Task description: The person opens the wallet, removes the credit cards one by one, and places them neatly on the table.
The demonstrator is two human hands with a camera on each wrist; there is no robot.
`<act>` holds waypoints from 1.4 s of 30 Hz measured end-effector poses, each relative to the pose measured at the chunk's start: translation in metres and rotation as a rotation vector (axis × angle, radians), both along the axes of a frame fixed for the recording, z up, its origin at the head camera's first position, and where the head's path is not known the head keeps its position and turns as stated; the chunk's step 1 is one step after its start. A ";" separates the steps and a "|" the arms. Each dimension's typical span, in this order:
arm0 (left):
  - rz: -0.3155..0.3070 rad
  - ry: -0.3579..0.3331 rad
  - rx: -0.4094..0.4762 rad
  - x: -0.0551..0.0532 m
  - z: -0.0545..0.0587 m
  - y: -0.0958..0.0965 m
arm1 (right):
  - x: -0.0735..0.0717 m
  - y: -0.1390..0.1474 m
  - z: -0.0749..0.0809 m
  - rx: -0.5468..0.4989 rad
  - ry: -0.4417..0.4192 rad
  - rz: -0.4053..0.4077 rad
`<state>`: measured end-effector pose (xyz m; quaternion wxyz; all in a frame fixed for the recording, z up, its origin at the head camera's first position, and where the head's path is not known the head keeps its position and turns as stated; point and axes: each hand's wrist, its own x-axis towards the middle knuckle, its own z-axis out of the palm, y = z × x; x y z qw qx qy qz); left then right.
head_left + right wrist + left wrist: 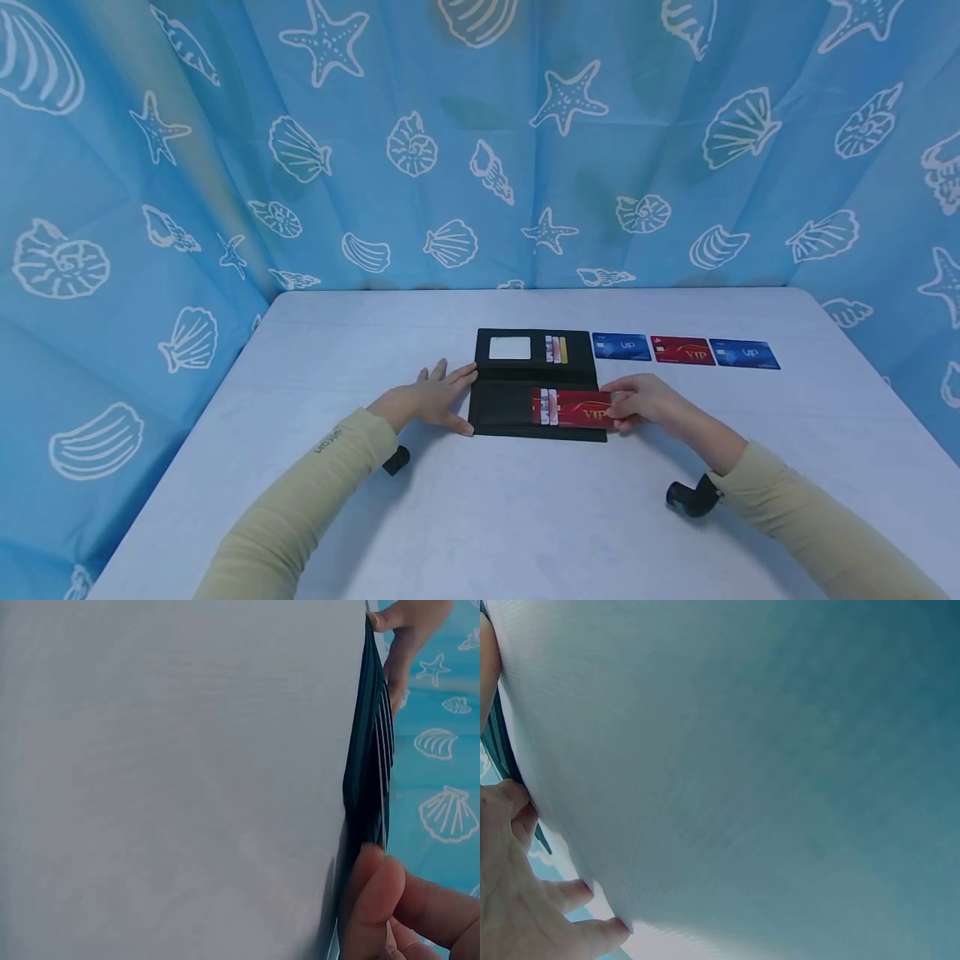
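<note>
1. Red rectangular card printed "VIP" point(570, 408) lies on the lower panel of the open black wallet point(498, 406), its right end protruding; your right hand point(648, 402) pinches that end.
2. Your left hand point(433, 402), spread and grasping nothing, touches the wallet's left edge.
3. Right of the wallet, a blue card point(621, 347), second red card point(678, 351) and another blue card point(745, 354) line the white table point(525, 517).

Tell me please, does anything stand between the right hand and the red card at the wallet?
Nothing visible does: the right hand pinches the red card directly, at its right end. The left hand is at the opposite edge of the wallet.
</note>
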<state>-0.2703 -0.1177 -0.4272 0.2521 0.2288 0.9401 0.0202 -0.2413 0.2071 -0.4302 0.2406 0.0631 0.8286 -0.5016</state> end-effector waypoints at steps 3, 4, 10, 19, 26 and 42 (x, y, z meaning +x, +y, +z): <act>0.000 -0.002 0.002 0.000 0.000 0.000 | 0.001 0.005 0.000 -0.004 -0.008 -0.005; 0.000 -0.004 0.002 0.000 0.001 0.000 | 0.001 0.007 0.000 -0.006 -0.010 -0.004; 0.007 -0.010 0.002 0.000 0.002 0.000 | 0.001 0.017 0.000 -0.012 -0.001 0.000; 0.020 -0.014 0.001 0.000 0.002 0.001 | 0.003 0.030 0.003 -0.004 -0.001 -0.026; 0.003 -0.009 0.005 0.000 0.002 0.001 | 0.005 0.039 0.006 -0.005 0.013 -0.021; -0.008 -0.011 0.008 0.004 0.009 0.001 | 0.000 0.056 0.015 -0.011 0.047 -0.024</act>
